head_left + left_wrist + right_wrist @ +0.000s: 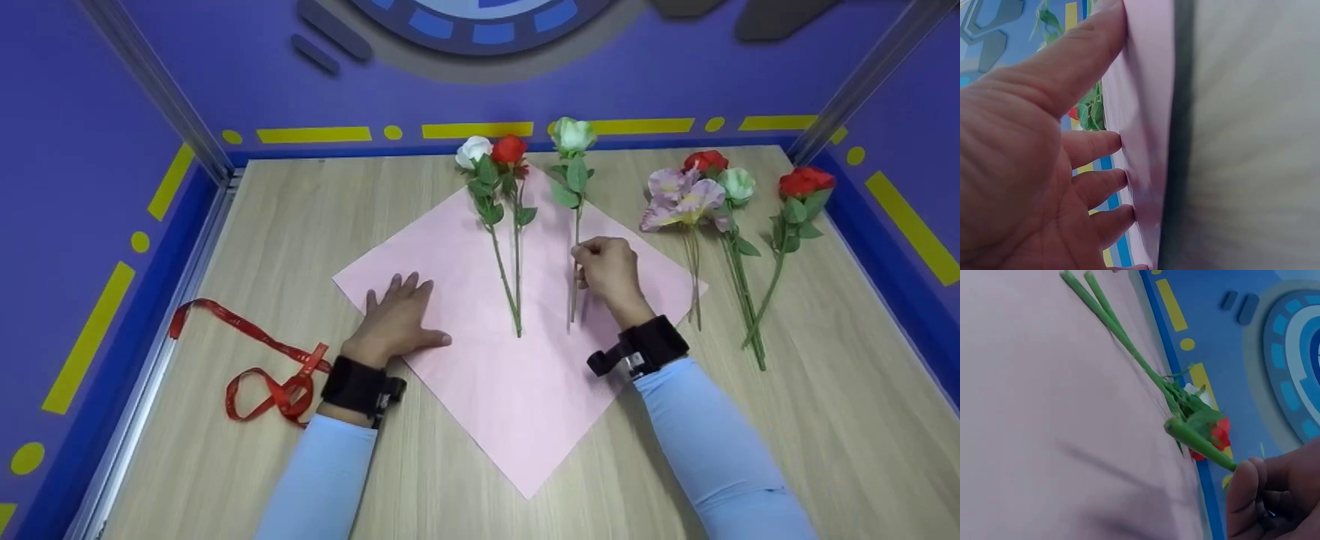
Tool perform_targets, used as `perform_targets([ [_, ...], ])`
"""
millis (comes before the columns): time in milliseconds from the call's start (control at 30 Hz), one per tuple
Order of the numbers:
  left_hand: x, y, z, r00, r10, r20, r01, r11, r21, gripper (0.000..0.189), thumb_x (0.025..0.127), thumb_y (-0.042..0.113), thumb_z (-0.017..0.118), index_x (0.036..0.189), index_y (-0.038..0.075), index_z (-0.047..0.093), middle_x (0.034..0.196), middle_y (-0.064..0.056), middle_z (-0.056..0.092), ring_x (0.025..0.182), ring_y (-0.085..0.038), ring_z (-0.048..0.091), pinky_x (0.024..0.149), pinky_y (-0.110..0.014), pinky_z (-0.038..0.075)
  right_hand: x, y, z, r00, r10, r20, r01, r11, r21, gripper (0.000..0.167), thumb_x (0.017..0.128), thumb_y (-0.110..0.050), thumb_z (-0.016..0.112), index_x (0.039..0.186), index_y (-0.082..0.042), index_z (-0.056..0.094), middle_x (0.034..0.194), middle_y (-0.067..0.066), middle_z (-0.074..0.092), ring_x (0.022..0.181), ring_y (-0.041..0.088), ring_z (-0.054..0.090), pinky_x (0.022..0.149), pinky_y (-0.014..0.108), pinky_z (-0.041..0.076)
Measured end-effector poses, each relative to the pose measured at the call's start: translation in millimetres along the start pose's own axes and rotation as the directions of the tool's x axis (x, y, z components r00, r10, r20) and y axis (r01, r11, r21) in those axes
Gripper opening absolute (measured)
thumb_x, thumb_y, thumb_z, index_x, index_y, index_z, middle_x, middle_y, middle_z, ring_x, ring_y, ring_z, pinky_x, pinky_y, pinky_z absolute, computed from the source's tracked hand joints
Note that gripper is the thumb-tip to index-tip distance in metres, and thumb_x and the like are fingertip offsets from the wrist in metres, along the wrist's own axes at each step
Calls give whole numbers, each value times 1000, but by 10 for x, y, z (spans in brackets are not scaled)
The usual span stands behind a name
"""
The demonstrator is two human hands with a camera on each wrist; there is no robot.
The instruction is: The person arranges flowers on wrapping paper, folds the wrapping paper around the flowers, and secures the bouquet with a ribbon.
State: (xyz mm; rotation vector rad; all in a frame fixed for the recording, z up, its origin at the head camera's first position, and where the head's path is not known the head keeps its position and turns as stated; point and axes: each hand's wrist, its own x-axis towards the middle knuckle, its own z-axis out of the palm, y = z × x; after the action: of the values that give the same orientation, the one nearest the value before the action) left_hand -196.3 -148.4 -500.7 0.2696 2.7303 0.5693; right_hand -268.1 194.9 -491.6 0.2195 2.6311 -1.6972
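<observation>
My right hand (609,271) pinches the stem of a pale green rose (574,137) over the right half of a pink paper sheet (480,390). In the right wrist view the cut end of that stem (1199,441) sticks out past the thumb, above the paper, which carries its shadow. With fingers spread, my left hand (397,321) rests on the paper's left edge; its fingertips touch the sheet in the left wrist view. Between the hands, a white rose (474,151) and a red rose (510,149) lie on the paper, their stems meeting at the lower ends.
Right of the paper lie a pinkish-purple flower (684,199), a red rose (705,160), another pale green rose (737,184) and a further red rose (806,182). A red ribbon (259,324) curls on the wooden table (315,202) at left. Blue panels (330,97) enclose the table's back and sides.
</observation>
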Motion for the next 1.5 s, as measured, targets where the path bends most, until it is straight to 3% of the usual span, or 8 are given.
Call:
perform_targets([
  [233,-8,5,-6,1000,0,-6,0,1000,1,105,88,52,83,167,7,29,175,-20,16,163,-43,6,125,-75,2,59,-62,382,1000,15,27,-13,999,-46,22,102,-11,64,105,6,77,66,4,66,45,7,60,44,23,53],
  [467,3,9,0,1000,10,-15,-10,1000,-3,105,88,52,83,167,8,30,175,-20,18,163,-43,7,125,-75,3,79,-42,566,999,14,40,-10,995,-98,22,102,-11,62,103,4,78,61,2,65,42,8,59,38,23,48],
  [733,6,19,0,1000,6,-15,-6,1000,3,105,87,53,83,167,8,30,175,-19,17,163,-43,6,125,-74,3,50,-3,639,998,-47,50,55,984,-169,17,100,-8,66,113,3,71,77,8,74,40,3,55,39,20,46],
  [1033,4,11,4,1000,9,-15,-9,1000,9,105,88,52,82,167,8,30,175,-19,17,163,-43,7,125,-74,4,55,-1,659,997,-41,65,55,975,-217,21,99,-10,66,117,0,70,85,11,76,45,6,57,41,21,46],
  [1267,13,3,15,1000,11,-17,-11,1000,0,105,88,52,82,167,8,29,175,-19,17,163,-43,7,125,-74,3,60,12,667,995,-95,41,103,943,-317,23,97,-14,67,115,-1,75,92,12,79,62,15,66,58,25,50],
  [1500,-2,-6,7,1000,11,-13,-11,1000,-1,105,88,52,82,167,8,30,175,-19,18,163,-43,7,124,-75,4,52,19,662,996,-70,49,80,963,-256,24,101,-19,63,110,1,74,92,12,77,48,7,61,47,22,50],
])
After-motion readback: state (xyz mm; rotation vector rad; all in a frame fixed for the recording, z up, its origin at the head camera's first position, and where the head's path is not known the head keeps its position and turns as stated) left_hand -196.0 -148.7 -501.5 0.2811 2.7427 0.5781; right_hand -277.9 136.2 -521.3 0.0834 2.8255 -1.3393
